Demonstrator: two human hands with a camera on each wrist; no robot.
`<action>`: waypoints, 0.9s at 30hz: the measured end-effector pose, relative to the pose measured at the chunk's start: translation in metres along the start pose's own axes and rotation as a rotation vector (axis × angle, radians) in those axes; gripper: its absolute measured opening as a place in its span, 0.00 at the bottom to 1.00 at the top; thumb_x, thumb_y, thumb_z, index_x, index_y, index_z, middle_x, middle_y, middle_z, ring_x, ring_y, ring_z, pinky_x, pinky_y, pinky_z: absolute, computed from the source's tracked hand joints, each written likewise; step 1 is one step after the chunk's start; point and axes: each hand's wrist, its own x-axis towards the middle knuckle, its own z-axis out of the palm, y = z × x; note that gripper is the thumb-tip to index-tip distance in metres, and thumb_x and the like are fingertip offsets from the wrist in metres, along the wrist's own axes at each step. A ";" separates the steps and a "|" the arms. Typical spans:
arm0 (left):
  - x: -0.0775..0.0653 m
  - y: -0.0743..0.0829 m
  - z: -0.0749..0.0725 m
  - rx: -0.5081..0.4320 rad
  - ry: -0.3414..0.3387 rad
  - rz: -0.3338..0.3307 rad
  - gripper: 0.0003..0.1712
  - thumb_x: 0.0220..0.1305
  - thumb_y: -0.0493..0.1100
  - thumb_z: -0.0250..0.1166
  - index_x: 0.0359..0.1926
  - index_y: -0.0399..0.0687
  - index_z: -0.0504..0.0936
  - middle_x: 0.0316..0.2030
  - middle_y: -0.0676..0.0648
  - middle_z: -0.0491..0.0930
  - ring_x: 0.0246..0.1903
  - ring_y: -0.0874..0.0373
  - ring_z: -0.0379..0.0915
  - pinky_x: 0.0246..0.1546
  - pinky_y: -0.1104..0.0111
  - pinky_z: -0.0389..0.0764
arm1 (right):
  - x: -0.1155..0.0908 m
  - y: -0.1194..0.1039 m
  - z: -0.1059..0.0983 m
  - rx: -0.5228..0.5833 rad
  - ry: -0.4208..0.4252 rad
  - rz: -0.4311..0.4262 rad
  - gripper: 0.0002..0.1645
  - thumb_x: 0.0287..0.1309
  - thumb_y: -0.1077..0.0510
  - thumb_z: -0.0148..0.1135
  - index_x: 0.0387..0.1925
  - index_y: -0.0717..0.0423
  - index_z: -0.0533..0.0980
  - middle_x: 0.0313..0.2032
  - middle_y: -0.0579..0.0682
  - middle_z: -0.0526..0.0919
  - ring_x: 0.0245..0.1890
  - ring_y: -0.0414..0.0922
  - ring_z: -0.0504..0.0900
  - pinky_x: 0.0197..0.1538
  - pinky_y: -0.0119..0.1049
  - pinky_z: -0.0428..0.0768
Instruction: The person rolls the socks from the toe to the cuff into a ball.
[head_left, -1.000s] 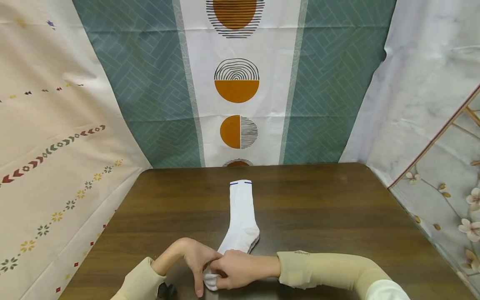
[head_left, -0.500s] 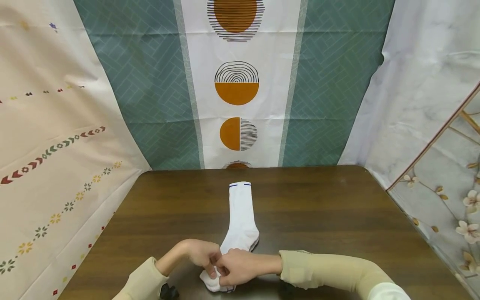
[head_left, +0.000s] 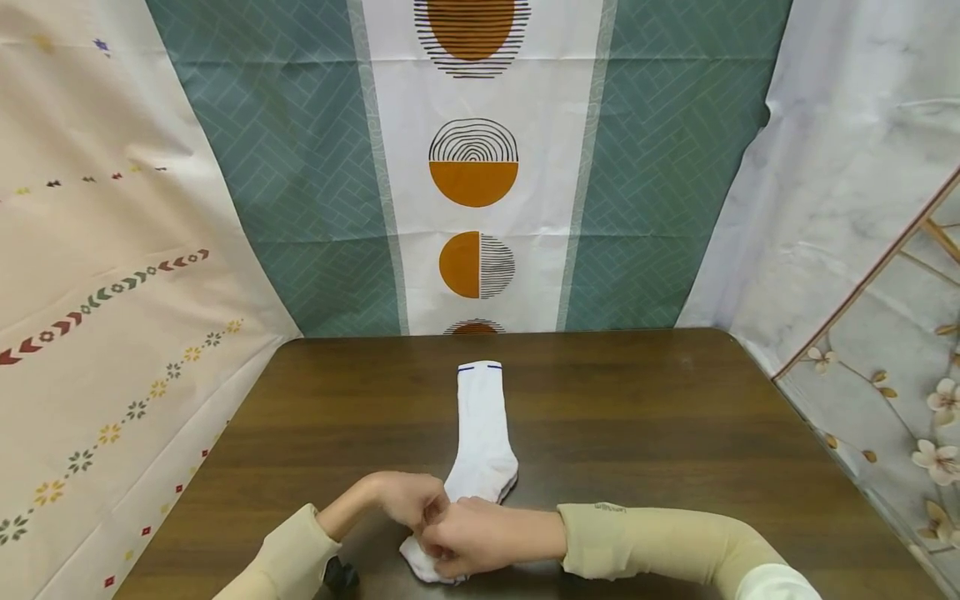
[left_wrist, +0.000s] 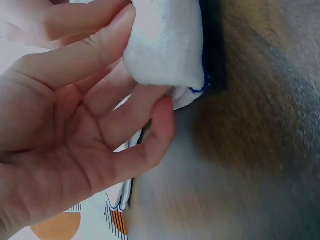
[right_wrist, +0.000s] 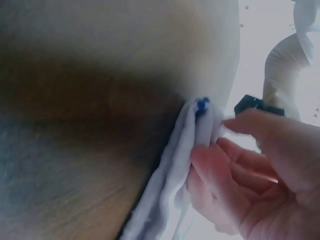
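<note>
A pair of white socks [head_left: 482,421], one on the other, lies lengthwise on the table, blue-marked cuffs at the far end. Both hands are at the near toe end. In the left wrist view, the left hand [left_wrist: 65,130] pinches the turned-up sock end [left_wrist: 165,45], its edge stitched in blue, with fingers tucked beneath. The right hand [head_left: 476,537] sits against the left hand [head_left: 411,500] and covers part of the toes. Layered sock fabric [right_wrist: 172,165] with a blue stitch runs between the thumb and fingers of the right hand [right_wrist: 260,185] in the right wrist view.
The dark wooden table [head_left: 637,417] stands against a green and white patterned curtain [head_left: 480,100]. Cream cloth [head_left: 112,292] hangs at the left and a marbled floral cloth [head_left: 862,250] at the right. A small black device [head_left: 341,575] is on the left wrist.
The left hand's spread fingers have drawn in and moved right, up against the right hand. The toe end of the socks has shifted slightly under them; the cuffs stay in place.
</note>
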 end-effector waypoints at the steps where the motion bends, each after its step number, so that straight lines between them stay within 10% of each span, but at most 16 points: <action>1: 0.000 0.000 0.001 0.017 0.038 -0.009 0.09 0.45 0.32 0.76 0.28 0.39 0.84 0.19 0.61 0.78 0.18 0.77 0.63 0.21 0.82 0.70 | 0.000 0.000 0.000 0.003 -0.008 -0.018 0.11 0.52 0.50 0.70 0.24 0.44 0.74 0.19 0.33 0.70 0.17 0.25 0.60 0.19 0.17 0.59; 10: 0.006 0.003 0.005 0.170 0.223 0.018 0.13 0.37 0.23 0.68 0.15 0.44 0.79 0.11 0.63 0.68 0.12 0.78 0.54 0.13 0.84 0.60 | -0.001 0.005 0.006 -0.076 -0.012 -0.123 0.22 0.46 0.38 0.72 0.27 0.46 0.72 0.22 0.35 0.68 0.21 0.27 0.60 0.25 0.15 0.59; 22: 0.012 0.005 0.002 0.129 0.188 -0.061 0.14 0.40 0.20 0.65 0.11 0.40 0.77 0.08 0.61 0.65 0.09 0.75 0.54 0.12 0.83 0.57 | -0.004 -0.010 0.005 -0.441 0.008 -0.024 0.30 0.45 0.24 0.62 0.31 0.43 0.72 0.24 0.34 0.71 0.18 0.29 0.67 0.18 0.22 0.67; 27: 0.013 0.003 -0.002 0.032 0.162 -0.094 0.13 0.42 0.18 0.63 0.15 0.37 0.81 0.11 0.60 0.69 0.11 0.74 0.59 0.14 0.82 0.65 | 0.000 -0.012 0.004 -0.417 0.007 0.024 0.27 0.46 0.29 0.67 0.31 0.46 0.73 0.24 0.35 0.72 0.19 0.30 0.69 0.18 0.23 0.68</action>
